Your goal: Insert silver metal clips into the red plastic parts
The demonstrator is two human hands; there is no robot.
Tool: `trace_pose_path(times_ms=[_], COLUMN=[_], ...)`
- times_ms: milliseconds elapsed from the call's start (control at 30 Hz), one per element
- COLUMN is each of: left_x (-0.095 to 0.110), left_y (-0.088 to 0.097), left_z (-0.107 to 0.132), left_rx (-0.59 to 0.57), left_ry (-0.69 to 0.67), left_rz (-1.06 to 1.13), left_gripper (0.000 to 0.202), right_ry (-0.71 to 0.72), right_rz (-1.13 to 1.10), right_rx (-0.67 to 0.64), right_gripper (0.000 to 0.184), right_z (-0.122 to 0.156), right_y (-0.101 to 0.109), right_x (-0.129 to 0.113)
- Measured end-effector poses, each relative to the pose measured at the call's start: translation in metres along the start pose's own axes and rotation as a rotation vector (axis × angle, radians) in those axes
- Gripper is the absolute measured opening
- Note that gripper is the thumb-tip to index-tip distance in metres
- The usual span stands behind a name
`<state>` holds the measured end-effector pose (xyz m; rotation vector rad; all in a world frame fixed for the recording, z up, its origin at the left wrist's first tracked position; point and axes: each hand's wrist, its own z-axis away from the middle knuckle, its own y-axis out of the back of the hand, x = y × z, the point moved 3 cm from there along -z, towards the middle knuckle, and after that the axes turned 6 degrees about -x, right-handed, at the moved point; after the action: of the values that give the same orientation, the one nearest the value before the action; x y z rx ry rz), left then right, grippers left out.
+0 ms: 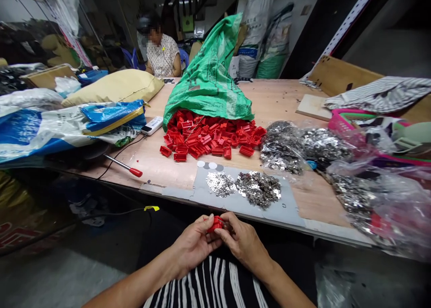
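Observation:
Just beyond my lap, in front of the table edge, my left hand [198, 243] pinches a small red plastic housing [215, 224] between thumb and fingers. My right hand [244, 240] is closed at the right end of that housing, thumb and forefinger pinched together. Whatever those right fingertips hold is too small and covered to make out. Past the hands, a grey sheet [240, 204] on the table bears a bright pile of small metal pieces [220, 183] and a darker pile of metal pieces [259, 189]. Many like red housings [210, 139] spill from a green woven sack [208, 88].
Clear bags of metal parts [284, 148] lie to the right, near a pink basket [340, 121]. At left are a red-handled tool [134, 171], a white device [152, 125], a blue-and-white sack [63, 128] and a tan sack [114, 87]. Another person [163, 54] sits behind the table.

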<state>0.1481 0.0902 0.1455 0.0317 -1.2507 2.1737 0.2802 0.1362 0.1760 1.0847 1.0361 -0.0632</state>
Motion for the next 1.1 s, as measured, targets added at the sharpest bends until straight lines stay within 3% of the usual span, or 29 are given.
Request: trace_pose_path(times_ms=[133, 233, 400, 500, 633, 733, 900, 967, 1100], left_x=[0.007, 0.015, 0.021, 0.02, 0.024, 0.036, 0.066, 0.089, 0.146], left_y=[0.022, 0.042, 0.06, 0.064, 0.061, 0.049, 0.007, -0.003, -0.007], left_z=[-0.017, -0.032, -0.043, -0.043, -0.036, -0.022, 0.005, 0.006, -0.01], left_rx=[0.181, 0.299, 0.304, 0.314, 0.293, 0.196, -0.249, -0.205, 0.29], left_ry=[0.031, 0.017, -0.043, -0.069, -0.095, -0.115, -0.067, -0.232, -0.804], left_rz=[-0.065, -0.091, -0.12, -0.157, -0.245, -0.38, -0.735, -0.834, -1.184], left_gripper=[0.012, 0.006, 0.024, 0.029, 0.024, 0.024, 0.032, 0.028, 0.023], right_ry=[-0.017, -0.029, -0.155, -0.213, -0.222, -0.243, -0.239, -0.227, -0.179], right_rz=[0.029, 0.1, 0.391, 0.541, 0.648, 0.676, 0.711, 0.696, 0.606], right_rx=[0.038, 0.185, 0.418, 0.409, 0.341, 0.326, 0.305, 0.306, 0.345], right_gripper=[0.025, 0.015, 0.018, 0.018, 0.016, 0.013, 0.016, 0.018, 0.02], right_z=[-0.001, -0.002, -0.005, -0.012, -0.026, -0.035, -0.044, -0.044, -0.043], right_y=[0.002, 0.019, 0.057, 0.068, 0.068, 0.067, 0.069, 0.07, 0.073], right_x=[0.006, 0.013, 0.031, 0.035, 0.032, 0.031, 0.033, 0.034, 0.033])
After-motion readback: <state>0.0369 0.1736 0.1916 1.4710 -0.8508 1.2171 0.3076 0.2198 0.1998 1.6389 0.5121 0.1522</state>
